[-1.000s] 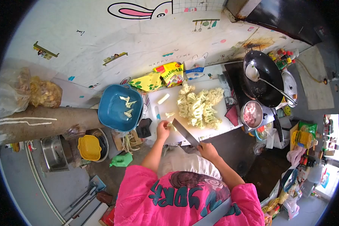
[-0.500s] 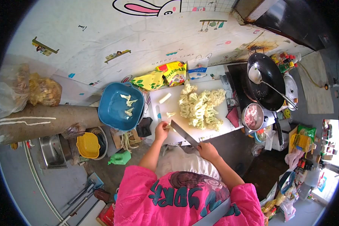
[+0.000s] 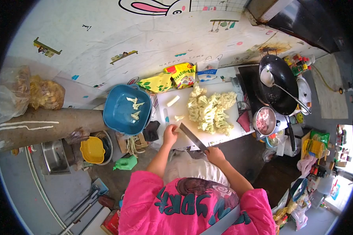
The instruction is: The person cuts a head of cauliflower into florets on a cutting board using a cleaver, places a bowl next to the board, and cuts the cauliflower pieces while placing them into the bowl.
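My right hand (image 3: 215,154) is wrapped around the handle of a kitchen knife (image 3: 193,136). Its blade slants up and left over the near edge of the white cutting board (image 3: 169,112). Close to the blade's tip, my left hand (image 3: 170,135) is closed at the board's near left edge; whatever is between its fingers is too small to make out. A large heap of cauliflower florets (image 3: 208,111) covers the board's right half. One small floret (image 3: 179,118) and a pale stem piece (image 3: 173,101) lie farther left. Several cut florets (image 3: 136,105) rest in the blue basin (image 3: 115,117).
Yellow seasoning bags (image 3: 155,83) stand behind the board. On the right, a metal bowl of raw meat (image 3: 264,120) sits beside a black wok (image 3: 283,98) holding a ladle (image 3: 267,78). A dark cloth (image 3: 151,131) lies between basin and board.
My left hand and the knife blade have moved slightly apart. The piece that showed at my left fingertips is now hardly visible. The view has shifted a little.
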{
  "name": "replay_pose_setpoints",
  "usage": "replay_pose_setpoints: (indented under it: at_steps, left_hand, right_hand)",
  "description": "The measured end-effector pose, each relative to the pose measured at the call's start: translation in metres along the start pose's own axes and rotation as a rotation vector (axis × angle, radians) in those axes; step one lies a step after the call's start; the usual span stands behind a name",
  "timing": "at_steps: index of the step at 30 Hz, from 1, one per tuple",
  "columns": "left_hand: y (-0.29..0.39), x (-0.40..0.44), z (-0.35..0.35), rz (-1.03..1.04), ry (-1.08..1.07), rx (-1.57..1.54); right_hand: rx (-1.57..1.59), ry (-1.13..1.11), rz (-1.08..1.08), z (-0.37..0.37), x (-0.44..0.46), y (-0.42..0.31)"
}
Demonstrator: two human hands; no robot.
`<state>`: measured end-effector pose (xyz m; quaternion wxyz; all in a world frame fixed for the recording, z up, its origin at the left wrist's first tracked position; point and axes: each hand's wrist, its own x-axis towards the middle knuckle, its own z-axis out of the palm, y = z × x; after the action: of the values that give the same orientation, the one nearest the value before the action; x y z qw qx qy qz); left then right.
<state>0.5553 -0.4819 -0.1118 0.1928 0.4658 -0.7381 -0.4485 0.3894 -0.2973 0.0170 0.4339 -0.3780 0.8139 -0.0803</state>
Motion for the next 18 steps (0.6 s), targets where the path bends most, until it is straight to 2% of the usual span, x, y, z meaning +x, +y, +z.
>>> replay_pose_setpoints:
  at_steps: [2, 5, 8, 11, 14, 18]
  left_hand:
    - [0.002, -0.008, -0.007, 0.027, 0.017, 0.078]
    - [-0.020, -0.017, 0.000, -0.006, 0.064, 0.031]
    - [-0.004, -0.026, -0.001, -0.112, 0.082, -0.251]
    - [-0.002, -0.021, 0.000, -0.112, 0.138, -0.020]
    - [-0.003, -0.015, 0.003, -0.301, 0.074, -0.148]
    - [0.005, -0.011, 0.003, -0.292, 0.066, -0.158]
  right_hand:
    - [0.007, 0.014, 0.006, 0.000, 0.000, -0.001]
    - [0.006, 0.032, -0.024, 0.001, 0.000, -0.003]
    - [0.005, 0.044, -0.044, 0.000, -0.002, -0.004]
    - [-0.020, 0.051, -0.069, 0.002, -0.003, -0.002]
    - [-0.044, 0.070, -0.064, -0.003, -0.011, -0.005]
    - [-0.001, 0.101, -0.081, -0.006, -0.021, 0.000]
